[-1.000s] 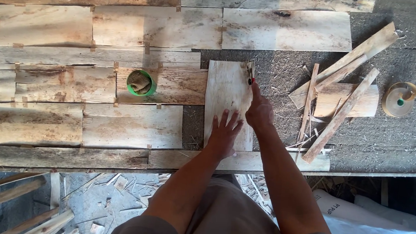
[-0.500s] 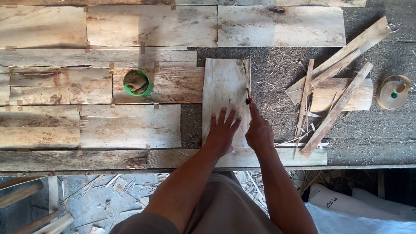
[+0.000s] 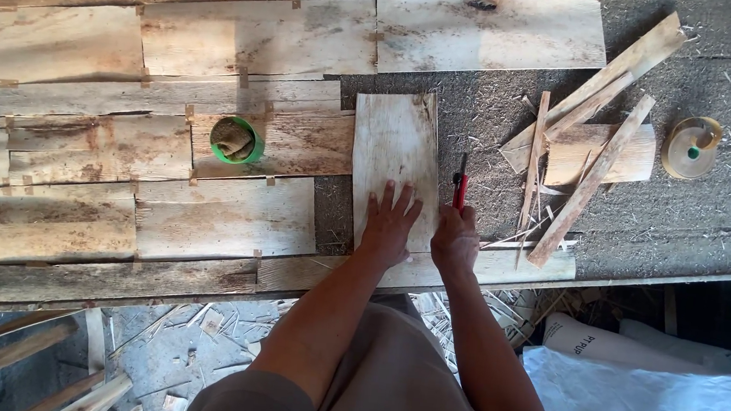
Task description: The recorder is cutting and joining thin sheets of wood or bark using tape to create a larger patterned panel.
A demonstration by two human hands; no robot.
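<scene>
Left hand [image 3: 390, 225] flat, fingers spread, pinning veneer sheet [image 3: 395, 160] on bench [image 3: 730, 217]; right hand [image 3: 456, 239] closed on red knife [image 3: 461, 187], now drawn down from sheet's upper right edge to lower right edge, suggesting trim stroke nearly through.

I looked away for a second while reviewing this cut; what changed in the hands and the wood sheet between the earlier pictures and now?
The right hand, gripping the red-handled knife, drew back along the right edge of the pale upright veneer sheet toward the person. The left hand slid slightly nearer too, flat on the sheet. The green-rimmed roll, loose wood strips and tape roll stayed put.
</scene>
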